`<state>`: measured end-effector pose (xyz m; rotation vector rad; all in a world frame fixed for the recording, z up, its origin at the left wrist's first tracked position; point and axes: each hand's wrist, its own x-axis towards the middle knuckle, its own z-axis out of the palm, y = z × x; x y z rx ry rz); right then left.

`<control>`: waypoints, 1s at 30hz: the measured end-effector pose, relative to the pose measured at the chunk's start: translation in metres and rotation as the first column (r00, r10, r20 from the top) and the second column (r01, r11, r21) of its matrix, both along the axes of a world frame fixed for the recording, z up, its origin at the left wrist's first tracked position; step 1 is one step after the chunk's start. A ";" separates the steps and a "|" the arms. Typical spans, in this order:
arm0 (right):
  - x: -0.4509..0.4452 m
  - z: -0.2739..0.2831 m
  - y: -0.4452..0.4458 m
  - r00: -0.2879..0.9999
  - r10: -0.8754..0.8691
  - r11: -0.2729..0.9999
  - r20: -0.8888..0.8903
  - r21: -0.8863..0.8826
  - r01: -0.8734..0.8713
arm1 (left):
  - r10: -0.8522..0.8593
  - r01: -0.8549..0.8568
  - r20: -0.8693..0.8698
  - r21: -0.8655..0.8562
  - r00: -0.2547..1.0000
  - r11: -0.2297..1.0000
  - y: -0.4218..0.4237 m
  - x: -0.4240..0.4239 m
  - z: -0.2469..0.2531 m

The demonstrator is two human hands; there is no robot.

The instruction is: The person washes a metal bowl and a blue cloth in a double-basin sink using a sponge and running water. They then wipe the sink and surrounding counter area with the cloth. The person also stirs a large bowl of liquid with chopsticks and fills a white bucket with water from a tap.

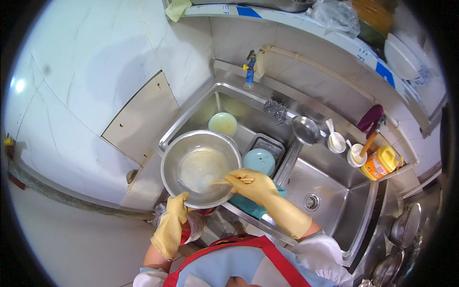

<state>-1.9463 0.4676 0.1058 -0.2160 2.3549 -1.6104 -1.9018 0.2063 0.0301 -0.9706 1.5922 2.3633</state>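
Observation:
A wide stainless steel basin (174,150) sits over the left sink, tilted or level I cannot tell, with a cloudy pale liquid (200,165) in its bottom. My left hand (174,215), in a yellow rubber glove, grips the basin's near rim. Gloved likewise, my right hand (247,184) holds chopsticks (222,182) whose tips reach into the liquid. Just beyond my right hand lies a light blue plate (259,160) on a dark rectangular tray (279,143). A pale green bowl (222,124) with yellowish liquid stands behind the basin.
A steel wool pad (275,109), a metal strainer or ladle (306,130), two white cups (336,142) and a yellow detergent jug (381,163) line the back ledge. The right sink (322,186) has a drain. A tap (250,71) rises behind; a shelf (287,21) hangs above.

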 end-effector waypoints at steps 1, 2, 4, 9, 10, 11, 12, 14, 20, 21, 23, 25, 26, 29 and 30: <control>0.003 0.004 -0.002 0.999 -0.031 0.999 -0.010 0.036 0.031 | -0.031 0.031 -0.001 0.022 1.000 0.999 0.002 0.003 -0.001; 0.002 0.007 -0.003 0.998 -0.063 0.995 -0.020 0.073 0.065 | -0.064 0.065 -0.003 0.043 0.998 0.997 0.004 0.005 -0.002; 0.011 0.020 -0.004 0.990 -0.137 0.988 0.020 0.080 0.135 | -0.069 0.065 0.046 0.081 0.997 0.995 0.007 0.013 -0.001; 0.048 0.027 0.034 0.916 -0.193 0.966 -0.352 0.093 0.239 | -0.146 0.134 0.064 0.166 0.987 0.977 0.012 0.026 -0.007; 0.048 0.022 0.041 0.890 -0.162 0.967 -0.426 0.110 0.228 | -0.177 0.166 0.057 0.161 0.983 0.973 0.013 0.027 -0.004; 0.047 0.018 0.045 0.858 -0.126 0.968 -0.498 0.129 0.216 | -0.206 0.196 0.049 0.156 0.977 0.968 0.015 0.029 -0.004; 0.049 0.013 0.047 0.865 -0.091 0.962 -0.494 0.183 0.205 | -0.237 0.230 0.046 0.124 0.970 0.965 0.016 0.029 -0.007; 0.056 0.002 0.045 0.874 -0.028 0.939 -0.486 0.286 0.189 | -0.303 0.301 0.037 0.056 0.952 0.952 0.016 0.025 -0.013; 0.085 -0.003 0.016 0.776 0.159 0.964 -0.610 0.267 0.013 | -0.217 0.216 0.078 0.016 0.973 0.976 0.033 0.019 0.017; 0.085 0.007 0.018 0.800 0.150 0.958 -0.581 0.286 0.028 | -0.211 0.212 0.087 0.000 0.974 0.977 0.032 0.019 0.019; 0.084 0.039 0.024 0.847 0.143 0.947 -0.512 0.320 0.034 | -0.181 0.186 0.116 -0.035 0.977 0.982 0.024 0.020 0.020; 0.077 0.038 0.034 0.855 0.132 0.892 -0.501 0.436 0.118 | -0.149 0.153 0.102 -0.033 0.984 0.988 0.022 0.016 0.013; 0.070 0.028 0.035 0.853 0.120 0.869 -0.508 0.468 0.157 | -0.129 0.132 0.096 -0.032 0.987 0.991 0.021 0.015 0.010; 0.038 -0.001 0.032 0.897 0.284 0.742 -0.338 0.670 0.018 | -0.084 0.084 0.015 0.002 0.996 0.996 0.026 0.011 0.010; 0.025 -0.021 0.026 0.882 0.362 0.699 -0.301 0.714 -0.043 | -0.088 0.088 0.017 -0.018 0.996 0.996 0.028 0.006 0.011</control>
